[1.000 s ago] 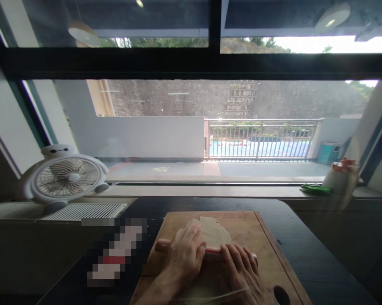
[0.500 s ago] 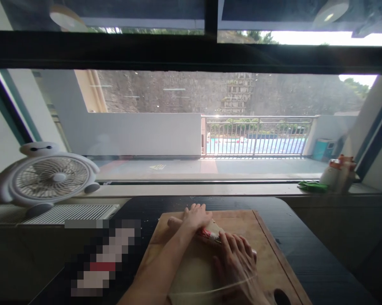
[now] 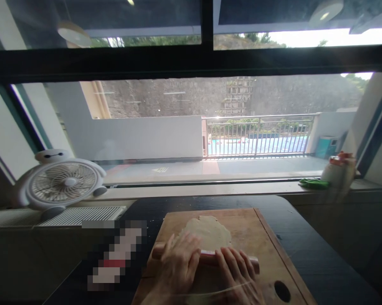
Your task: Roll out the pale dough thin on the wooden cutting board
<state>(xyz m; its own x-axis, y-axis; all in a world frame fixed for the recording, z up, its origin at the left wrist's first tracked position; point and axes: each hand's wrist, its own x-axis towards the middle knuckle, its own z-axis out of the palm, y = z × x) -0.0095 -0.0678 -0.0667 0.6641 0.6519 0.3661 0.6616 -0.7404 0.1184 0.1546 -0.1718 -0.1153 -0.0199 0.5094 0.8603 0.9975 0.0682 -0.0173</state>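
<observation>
A wooden rolling pin (image 3: 256, 264) lies across a sheet of flattened dough (image 3: 210, 231) on a wooden cutting board (image 3: 250, 224). My left hand (image 3: 180, 260) rests over the left part of the pin, its fingers bent across it and slightly blurred. Over the right part, my right hand (image 3: 238, 267) has its fingers curled on top of the pin. Both pin ends stick out past the hands. Beyond the pin the dough shows a rounded, uneven edge; nearer to me, hands and forearms partly cover it.
The board has a dark round hole (image 3: 282, 291) at its near right and lies on a black table (image 3: 305, 237). A pixelated patch (image 3: 117, 258) hides something on the left. A white fan (image 3: 64, 182) stands by the window; a green cloth (image 3: 313, 183) and bottles (image 3: 340, 171) are on the sill.
The rolling pin has come toward me and turned from a slant to nearly crosswise. Both hands moved with it, the left one coming nearer, and more of the dough's far side shows.
</observation>
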